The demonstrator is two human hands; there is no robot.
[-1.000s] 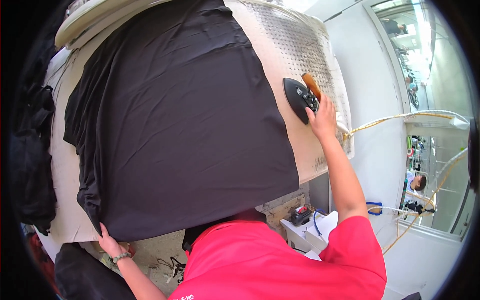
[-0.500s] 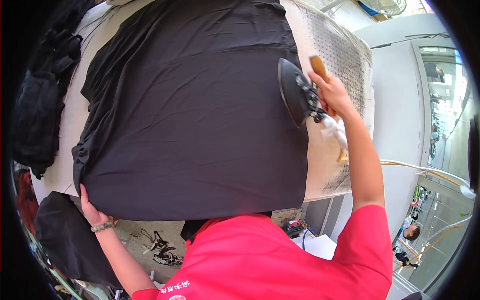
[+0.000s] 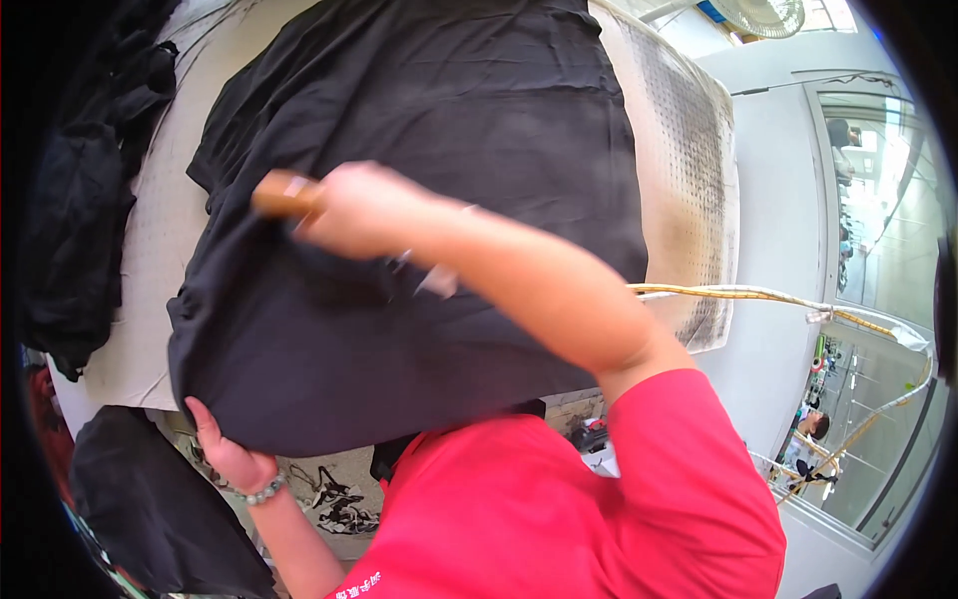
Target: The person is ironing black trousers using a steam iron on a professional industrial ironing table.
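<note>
A wide black cloth [image 3: 499, 170] lies spread over the pale padded ironing table [image 3: 689, 190], with soft creases and a bunched left edge. My right hand [image 3: 364, 212] is wrapped round the wooden handle [image 3: 284, 195] of an iron, over the left part of the cloth. The iron's body is mostly hidden beneath my hand and blurred by motion. At the near left corner, my left hand [image 3: 238, 459] grips the cloth's edge, the thumb on top and the other fingers underneath. A beaded bracelet [image 3: 261, 491] circles that wrist.
Dark clothes [image 3: 75, 210] hang over the table's left side, and another black cloth [image 3: 150, 499] lies below. The iron's cord and hose [image 3: 738, 293] run off to the right. A fan [image 3: 763, 15] stands far right. Another person [image 3: 813, 424] appears at the right.
My right hand has swept the iron from the cloth's right edge across to its left part. The left hand keeps its hold at the near left corner, shifted slightly in the picture.
</note>
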